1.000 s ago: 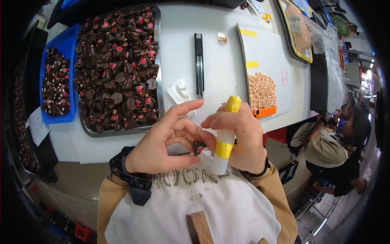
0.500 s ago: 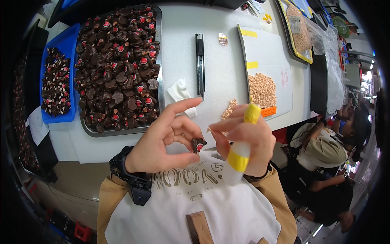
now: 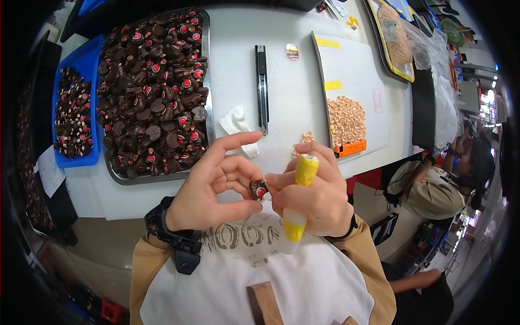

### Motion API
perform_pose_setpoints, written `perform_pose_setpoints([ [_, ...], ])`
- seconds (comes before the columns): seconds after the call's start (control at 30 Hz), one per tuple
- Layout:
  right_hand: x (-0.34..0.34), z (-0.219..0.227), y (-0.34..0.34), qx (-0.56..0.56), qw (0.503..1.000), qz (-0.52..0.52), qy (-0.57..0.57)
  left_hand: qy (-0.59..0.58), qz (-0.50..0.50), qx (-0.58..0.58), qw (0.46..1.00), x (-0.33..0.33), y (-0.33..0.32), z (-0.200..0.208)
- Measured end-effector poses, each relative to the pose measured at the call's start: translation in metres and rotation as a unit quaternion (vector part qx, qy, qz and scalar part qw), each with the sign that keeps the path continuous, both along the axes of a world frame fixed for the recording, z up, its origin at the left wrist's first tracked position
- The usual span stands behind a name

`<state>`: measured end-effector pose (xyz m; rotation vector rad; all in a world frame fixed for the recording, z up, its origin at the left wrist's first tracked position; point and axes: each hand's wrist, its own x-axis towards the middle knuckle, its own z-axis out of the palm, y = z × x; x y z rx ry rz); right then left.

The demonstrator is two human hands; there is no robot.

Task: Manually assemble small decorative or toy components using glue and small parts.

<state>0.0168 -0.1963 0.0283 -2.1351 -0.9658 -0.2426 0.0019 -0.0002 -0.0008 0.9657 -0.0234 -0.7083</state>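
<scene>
The white worktable (image 3: 233, 70) carries everything, and the widest thing on it is a metal tray (image 3: 208, 76) heaped with dark moulded pieces, many with red discs; right of it lies a white board (image 3: 355, 65) with a heap of pale bits (image 3: 346, 119) at its near end; a smaller blue tray (image 3: 81, 161), holding similar dark pieces among pale ones, stands just left of the metal tray.

The left hand (image 3: 203, 189) pinches one dark piece (image 3: 257, 190) between thumb and bent fingers, forefinger lifted clear; the right hand (image 3: 317, 195) wraps a white squeeze bottle (image 3: 294, 230) banded in yellow, while its thumb and forefinger tips press together at the dark piece's right side; a black cutter (image 3: 261, 89) lies untouched beyond the hands.

The dark piece is held in front of the chest, off the table, its red disc showing; a pale fragment seems to sit between the right fingertips, though they hide most of it.

The step in hand looks like setting that fragment onto the dark piece; the next move calls for a motionless left pinch, a light exact press, then a clean release, with the bottle kept unsqueezed meanwhile.
</scene>
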Motion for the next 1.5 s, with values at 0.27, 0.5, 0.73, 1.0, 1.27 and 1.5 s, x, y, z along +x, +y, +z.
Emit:
perform_pose_setpoints([
  [0.27,-0.005,-0.004,-0.001,-0.022,1.0,-0.002,-0.007,-0.043,0.019,0.066,0.997,0.001,-0.004,0.001],
  [0.5,0.016,0.006,-0.097,-0.12,0.951,-0.282,-0.039,-0.119,0.033,0.025,0.992,0.0,-0.001,-0.008],
  [0.73,0.067,-0.024,-0.168,-0.119,0.948,-0.285,0.079,-0.133,0.043,0.006,0.99,-0.001,0.0,-0.012],
  [1.0,0.085,-0.035,-0.161,-0.135,0.942,-0.254,0.173,-0.115,0.037,0.01,0.993,0.0,-0.001,-0.013],
  [1.27,0.079,-0.029,-0.158,-0.097,0.945,-0.288,0.122,-0.109,0.018,-0.012,0.994,0.0,0.001,-0.013],
  [1.5,0.021,0.023,-0.033,0.109,0.989,0.048,0.084,-0.038,-0.104,-0.058,0.992,0.001,0.005,-0.001],
])
